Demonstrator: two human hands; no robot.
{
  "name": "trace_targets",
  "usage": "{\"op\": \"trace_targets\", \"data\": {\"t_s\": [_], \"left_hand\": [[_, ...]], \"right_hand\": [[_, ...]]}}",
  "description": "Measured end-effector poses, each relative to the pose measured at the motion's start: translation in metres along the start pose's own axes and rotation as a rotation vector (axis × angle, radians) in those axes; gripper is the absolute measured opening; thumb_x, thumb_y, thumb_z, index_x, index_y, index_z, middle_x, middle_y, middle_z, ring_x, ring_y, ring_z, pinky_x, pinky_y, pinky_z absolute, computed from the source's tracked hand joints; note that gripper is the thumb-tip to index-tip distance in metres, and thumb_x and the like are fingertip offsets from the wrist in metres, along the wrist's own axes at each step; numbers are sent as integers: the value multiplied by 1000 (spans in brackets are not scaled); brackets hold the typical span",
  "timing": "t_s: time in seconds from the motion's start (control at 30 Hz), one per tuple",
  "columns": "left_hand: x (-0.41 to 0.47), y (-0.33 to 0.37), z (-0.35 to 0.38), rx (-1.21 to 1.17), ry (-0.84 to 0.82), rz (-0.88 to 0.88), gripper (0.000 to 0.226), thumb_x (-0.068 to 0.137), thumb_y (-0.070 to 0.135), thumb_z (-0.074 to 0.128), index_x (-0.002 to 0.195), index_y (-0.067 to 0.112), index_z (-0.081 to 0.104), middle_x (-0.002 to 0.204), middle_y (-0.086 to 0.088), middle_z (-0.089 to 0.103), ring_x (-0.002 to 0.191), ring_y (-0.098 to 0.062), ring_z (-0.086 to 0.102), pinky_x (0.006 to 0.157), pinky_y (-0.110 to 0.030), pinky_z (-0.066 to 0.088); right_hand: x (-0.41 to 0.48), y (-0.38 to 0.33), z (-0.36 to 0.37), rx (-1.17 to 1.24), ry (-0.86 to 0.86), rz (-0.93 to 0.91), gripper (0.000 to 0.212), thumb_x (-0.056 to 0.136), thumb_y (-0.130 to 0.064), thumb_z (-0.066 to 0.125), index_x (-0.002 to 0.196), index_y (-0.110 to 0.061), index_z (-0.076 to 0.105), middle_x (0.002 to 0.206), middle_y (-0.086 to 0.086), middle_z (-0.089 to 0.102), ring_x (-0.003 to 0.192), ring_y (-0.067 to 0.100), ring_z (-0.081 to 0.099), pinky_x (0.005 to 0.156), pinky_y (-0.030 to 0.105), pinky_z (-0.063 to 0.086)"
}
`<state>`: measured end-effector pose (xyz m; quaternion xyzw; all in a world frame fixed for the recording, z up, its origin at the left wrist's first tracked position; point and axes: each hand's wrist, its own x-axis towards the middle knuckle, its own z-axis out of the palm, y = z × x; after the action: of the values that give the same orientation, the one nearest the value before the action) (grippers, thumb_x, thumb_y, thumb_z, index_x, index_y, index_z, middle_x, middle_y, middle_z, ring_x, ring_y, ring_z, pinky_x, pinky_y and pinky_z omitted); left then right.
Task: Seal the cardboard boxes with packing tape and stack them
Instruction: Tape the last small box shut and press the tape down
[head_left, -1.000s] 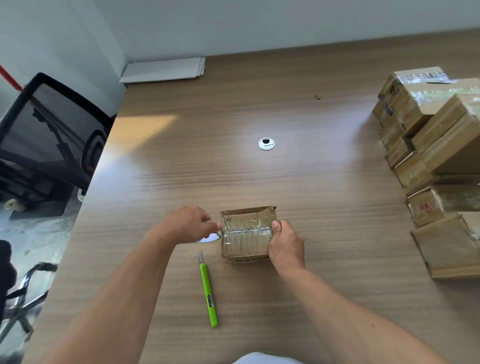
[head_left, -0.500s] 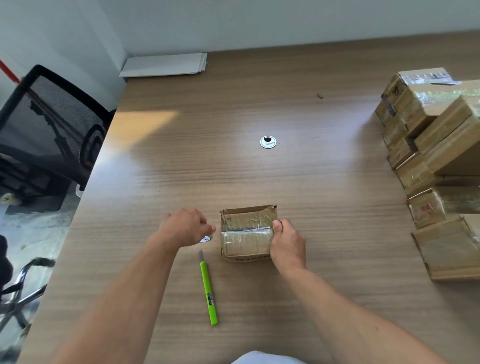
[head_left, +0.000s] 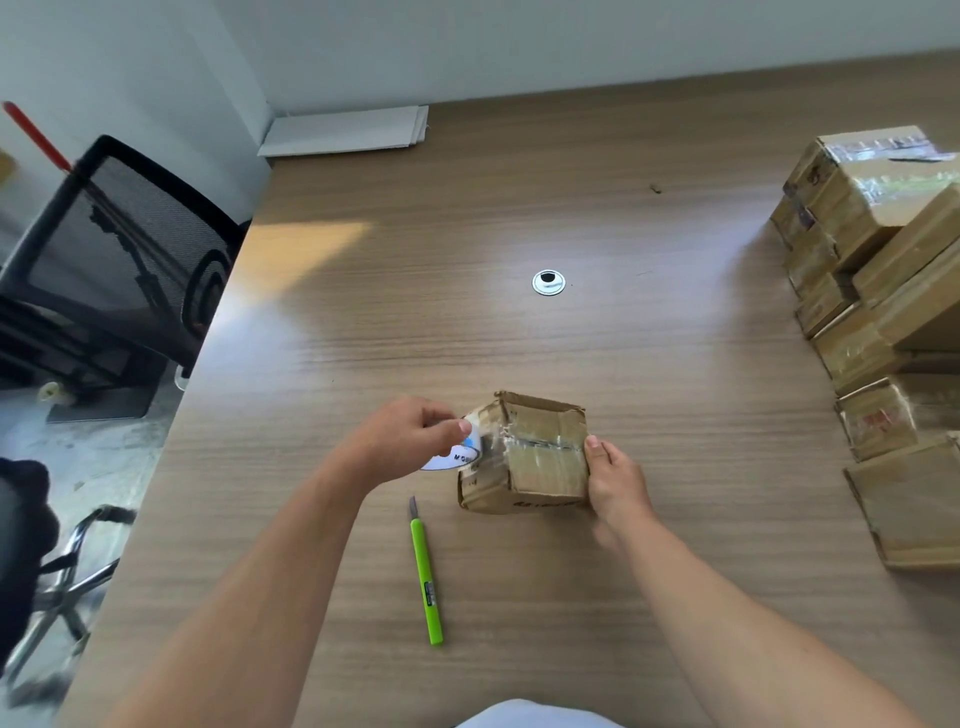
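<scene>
A small worn cardboard box (head_left: 540, 457) sits on the wooden table (head_left: 467, 322) in front of me, tilted up on its left side, with clear tape across its top seam. My left hand (head_left: 410, 436) grips a roll of clear packing tape (head_left: 457, 454) with a white and blue core, held against the box's left face. My right hand (head_left: 615, 475) holds the box's right side, thumb on the top edge. A pile of taped cardboard boxes (head_left: 883, 322) stands at the table's right edge.
A green utility knife (head_left: 427, 577) lies on the table just below the box, blade pointing away from me. A round cable grommet (head_left: 548, 283) is set in the table's middle. White sheets (head_left: 345, 131) lie at the far edge. A black mesh chair (head_left: 119, 260) stands left.
The box has been turned and tipped up on its left side. My left hand has risen with the tape roll, which now shows against the box's left face.
</scene>
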<state>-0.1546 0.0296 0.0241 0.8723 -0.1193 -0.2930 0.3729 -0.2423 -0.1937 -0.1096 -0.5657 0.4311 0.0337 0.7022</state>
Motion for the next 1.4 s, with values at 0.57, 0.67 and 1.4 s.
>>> {"op": "trace_targets", "data": {"t_s": [0.57,0.67,1.4], "left_hand": [[4,38,30,-14,142,180,40,98,32,64,82,-4,59,53,15,35,54,-6,33,55,-24,28],[2,39,23,-60,122,169,60,83,57,61,83,-4,58,65,4,43,65,-11,42,63,-30,35],[18,69,44,-107,131,140,39,83,48,61,61,16,64,57,4,47,57,-12,42,59,-28,33]], "right_hand": [[2,-14,7,-565,144,-35,25,106,-23,47,101,-11,69,107,17,70,93,31,55,75,30,37],[3,-23,-1,-715,64,-61,27,105,-21,46,114,-14,70,120,16,69,112,35,59,82,30,41],[-30,-47,-1,-419,32,-285,60,102,-42,54,156,-21,38,143,14,47,131,29,48,109,34,37]]}}
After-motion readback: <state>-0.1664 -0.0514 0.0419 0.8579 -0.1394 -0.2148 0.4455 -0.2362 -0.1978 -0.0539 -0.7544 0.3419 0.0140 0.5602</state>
